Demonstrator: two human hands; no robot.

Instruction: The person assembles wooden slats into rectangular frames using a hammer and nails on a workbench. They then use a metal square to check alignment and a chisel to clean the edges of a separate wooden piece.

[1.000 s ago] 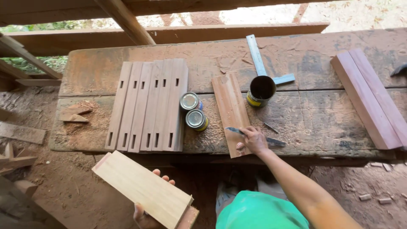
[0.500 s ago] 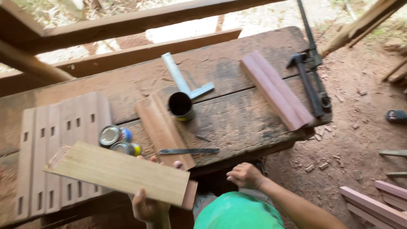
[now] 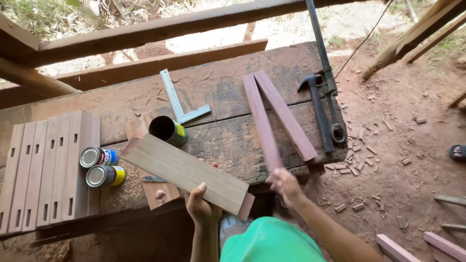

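My left hand [image 3: 201,207] grips a light wooden board [image 3: 184,175] by its near edge and holds it slanted above the front of the workbench [image 3: 228,92]. My right hand [image 3: 285,185], blurred, is closed on the near end of a reddish wood strip [image 3: 261,123]. That strip angles away from a second reddish strip [image 3: 287,116] lying beside it, and the two form a narrow V. Under the board lie a short brown plank [image 3: 158,194] and a thin blade tool [image 3: 154,179].
An open dark can [image 3: 167,130] stands by a metal square [image 3: 178,103]. Two tins [image 3: 99,157] [image 3: 104,175] lie next to several slotted boards [image 3: 48,167] at the left. A hammer [image 3: 318,111] and bar clamp [image 3: 324,73] sit at the right edge. Wood scraps litter the dirt [image 3: 388,160].
My right hand left the blade tool, moved right and closed on a reddish strip, swinging it away from its neighbour. My left hand raised the light board over the bench. The view shifted right.
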